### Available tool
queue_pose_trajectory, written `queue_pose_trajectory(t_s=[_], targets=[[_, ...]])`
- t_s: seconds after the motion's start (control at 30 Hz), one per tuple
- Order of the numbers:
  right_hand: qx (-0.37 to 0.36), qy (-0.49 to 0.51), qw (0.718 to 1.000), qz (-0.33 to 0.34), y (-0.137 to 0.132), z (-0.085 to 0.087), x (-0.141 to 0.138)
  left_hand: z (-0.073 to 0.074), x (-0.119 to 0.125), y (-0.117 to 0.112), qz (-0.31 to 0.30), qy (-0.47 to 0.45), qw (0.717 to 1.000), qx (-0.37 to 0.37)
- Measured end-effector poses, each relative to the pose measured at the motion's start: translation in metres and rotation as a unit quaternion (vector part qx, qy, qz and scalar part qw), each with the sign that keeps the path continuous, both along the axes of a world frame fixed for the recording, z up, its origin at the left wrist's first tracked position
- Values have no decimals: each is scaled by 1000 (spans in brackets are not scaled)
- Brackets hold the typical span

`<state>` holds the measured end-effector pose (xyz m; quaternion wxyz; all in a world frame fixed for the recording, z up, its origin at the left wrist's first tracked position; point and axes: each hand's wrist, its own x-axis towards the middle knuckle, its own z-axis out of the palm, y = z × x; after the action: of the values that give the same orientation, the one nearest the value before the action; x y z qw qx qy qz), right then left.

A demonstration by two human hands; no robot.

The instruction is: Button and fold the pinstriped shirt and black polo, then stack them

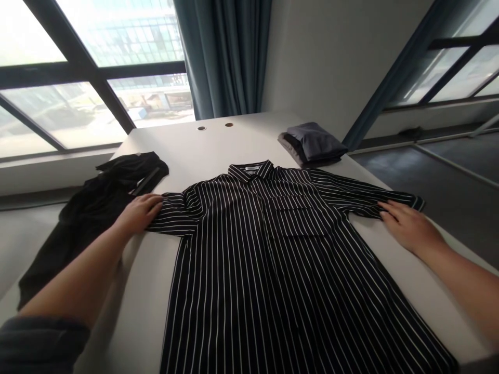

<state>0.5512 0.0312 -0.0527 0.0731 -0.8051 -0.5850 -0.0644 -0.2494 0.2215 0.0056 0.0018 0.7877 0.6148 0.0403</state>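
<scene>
Black white-striped short-sleeved shirt [268, 270], collar away from me; my left hand [138, 213] and right hand [409, 226] lie open, gripping nothing, on its sleeves [175, 218].

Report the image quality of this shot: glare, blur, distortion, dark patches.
In the head view, the left window burns out to near-white glare; the wide lens bends the table and window frames; the right hand looks slightly soft, perhaps from motion; the striped shirt stays fairly crisp, while the black garment loses its detail in shadow.
</scene>
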Motion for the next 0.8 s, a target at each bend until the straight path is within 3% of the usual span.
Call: queue_pose_trajectory(t_s=[0.07, 0.23, 0.4, 0.53, 0.57, 0.63, 0.7, 0.8], targets=[[-1, -4, 1000, -1, -1, 2, -3, -8, 6, -15, -21, 18, 999, -19], [3, -14, 1000, -4, -2, 9, -15, -12, 1, -37, 114, 54, 991, -51], [2, -39, 999, -16, -6, 15, -26, -3, 5, -39, 196, 83, 973, -87], [35, -77, 994, -76, -16, 25, -40, 15, 34, -44, 243, 117, 961, -59], [57, -89, 991, -83, -17, 29, -45, 19, 46, -46, 232, 117, 965, -30], [103, -101, 988, -45, -12, 39, -60, 24, 78, -50, 151, 95, 982, 55], [124, -78, 986, 75, 4, 49, -82, 25, 116, -49, 39, 67, 995, 70], [81, 0, 960, 268, 54, 58, -129, 15, 170, -30, -44, 42, 997, 42]])
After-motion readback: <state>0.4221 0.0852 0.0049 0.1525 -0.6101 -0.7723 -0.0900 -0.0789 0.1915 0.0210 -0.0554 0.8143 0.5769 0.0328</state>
